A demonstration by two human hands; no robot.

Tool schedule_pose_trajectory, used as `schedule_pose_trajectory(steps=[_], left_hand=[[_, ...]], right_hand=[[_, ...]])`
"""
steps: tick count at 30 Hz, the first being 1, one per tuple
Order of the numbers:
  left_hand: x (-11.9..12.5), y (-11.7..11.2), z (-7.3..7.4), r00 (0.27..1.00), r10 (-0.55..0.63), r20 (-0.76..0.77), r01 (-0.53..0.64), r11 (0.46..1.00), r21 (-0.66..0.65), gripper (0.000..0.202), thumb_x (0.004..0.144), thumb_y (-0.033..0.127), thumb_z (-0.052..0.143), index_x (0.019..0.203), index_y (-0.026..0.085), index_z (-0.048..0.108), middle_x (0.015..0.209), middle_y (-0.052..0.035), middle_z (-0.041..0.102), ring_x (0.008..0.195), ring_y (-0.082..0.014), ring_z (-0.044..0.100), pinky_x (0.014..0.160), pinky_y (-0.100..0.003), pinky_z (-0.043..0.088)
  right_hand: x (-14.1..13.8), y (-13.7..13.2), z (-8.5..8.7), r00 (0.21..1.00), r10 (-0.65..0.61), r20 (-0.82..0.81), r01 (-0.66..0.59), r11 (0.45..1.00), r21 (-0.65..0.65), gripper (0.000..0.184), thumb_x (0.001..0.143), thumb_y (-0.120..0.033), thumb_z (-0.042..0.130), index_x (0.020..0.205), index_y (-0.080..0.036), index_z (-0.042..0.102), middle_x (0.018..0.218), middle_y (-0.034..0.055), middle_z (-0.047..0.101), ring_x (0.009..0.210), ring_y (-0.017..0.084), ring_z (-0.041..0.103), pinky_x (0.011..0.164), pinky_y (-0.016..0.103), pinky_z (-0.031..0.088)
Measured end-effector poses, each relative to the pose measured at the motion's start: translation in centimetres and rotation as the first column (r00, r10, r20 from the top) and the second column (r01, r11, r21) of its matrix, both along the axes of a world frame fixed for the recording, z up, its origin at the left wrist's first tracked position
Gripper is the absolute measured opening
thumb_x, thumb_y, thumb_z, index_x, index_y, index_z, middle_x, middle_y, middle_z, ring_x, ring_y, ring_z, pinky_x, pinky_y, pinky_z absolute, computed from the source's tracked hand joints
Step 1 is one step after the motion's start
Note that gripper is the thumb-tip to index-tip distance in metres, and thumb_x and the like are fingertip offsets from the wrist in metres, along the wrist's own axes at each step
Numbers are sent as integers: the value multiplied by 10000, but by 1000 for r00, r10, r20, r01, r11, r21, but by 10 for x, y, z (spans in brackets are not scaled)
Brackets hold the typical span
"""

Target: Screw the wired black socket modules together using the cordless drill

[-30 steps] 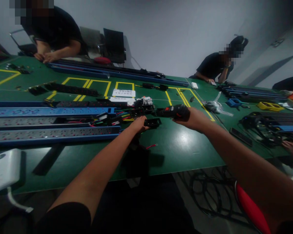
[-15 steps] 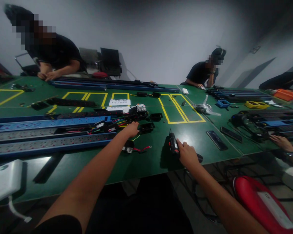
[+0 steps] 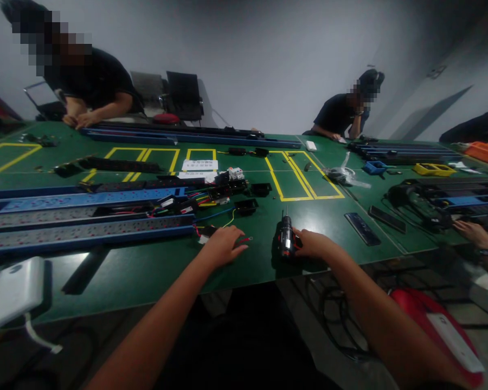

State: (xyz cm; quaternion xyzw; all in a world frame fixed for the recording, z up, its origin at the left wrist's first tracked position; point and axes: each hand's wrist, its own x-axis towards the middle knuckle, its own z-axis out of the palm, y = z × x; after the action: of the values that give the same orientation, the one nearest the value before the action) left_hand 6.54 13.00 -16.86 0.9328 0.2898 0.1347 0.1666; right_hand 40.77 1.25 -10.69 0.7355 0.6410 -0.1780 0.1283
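Note:
My right hand (image 3: 314, 242) is wrapped round the handle of a black cordless drill (image 3: 285, 241), whose bit points away from me over the green table. My left hand (image 3: 224, 244) hovers low over the table, its thumb and fingers apart. Just beyond its fingertips shows a red wire (image 3: 245, 239) with a ring terminal; the hand partly covers the wire and its connector. Past that hand, a black socket housing (image 3: 246, 207) trails blue and yellow-green wires. More wired black modules (image 3: 183, 206) lie at the ends of long blue rails (image 3: 146, 230).
A white device (image 3: 16, 292) with a cable sits at the left front edge. Two phones (image 3: 361, 228) lie right of the drill. Yellow tape (image 3: 305, 176) marks the table. A co-worker's hand (image 3: 472, 232) is at far right; a red stool (image 3: 435, 330) stands below.
My left hand has drawn back from the black socket housing towards me, to the red wire. The drill has turned more upright in my view, still in my right hand.

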Motion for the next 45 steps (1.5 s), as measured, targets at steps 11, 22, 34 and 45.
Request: schedule_pose_trajectory(steps=[11, 22, 34, 45], left_hand=[[25, 15, -14, 956, 136, -258, -112, 988, 105, 295, 1060, 336, 459, 1121, 186, 706, 1081, -185, 749, 1002, -345, 726, 891, -476, 505], [55, 51, 4, 803, 475, -360, -504, 863, 13, 293, 989, 270, 526, 1107, 125, 751, 1082, -223, 765, 1019, -330, 756, 913, -409, 575], [61, 83, 4, 774, 472, -421, -520, 854, 2, 313, 1005, 340, 516, 1106, 176, 763, 1142, -184, 772, 1059, -322, 748, 932, -405, 581], [54, 87, -4, 844, 427, -325, -437, 898, 45, 201, 1019, 356, 564, 1081, 225, 703, 1133, -105, 751, 1034, -274, 715, 854, -357, 549]], right_hand=[[-27, 60, 13, 995, 71, -73, -44, 946, 320, 627, 1018, -576, 563, 1492, -167, 606, 1347, 180, 651, 1163, 278, 632, 1033, 365, 450], [-78, 173, -66, 946, 299, -126, -207, 855, 476, 816, 901, -361, 739, 1634, -179, 430, 1650, 181, 360, 1477, 369, 372, 1237, 505, 312], [-59, 226, -84, 835, 473, -282, -305, 824, 478, 648, 746, -4, 589, 1371, -177, 560, 1385, 113, 633, 1229, 270, 600, 1102, 408, 455], [-55, 216, -86, 764, 562, -316, -288, 737, 612, 742, 689, 31, 533, 1401, -177, 532, 1412, 131, 565, 1286, 279, 504, 1158, 460, 405]])
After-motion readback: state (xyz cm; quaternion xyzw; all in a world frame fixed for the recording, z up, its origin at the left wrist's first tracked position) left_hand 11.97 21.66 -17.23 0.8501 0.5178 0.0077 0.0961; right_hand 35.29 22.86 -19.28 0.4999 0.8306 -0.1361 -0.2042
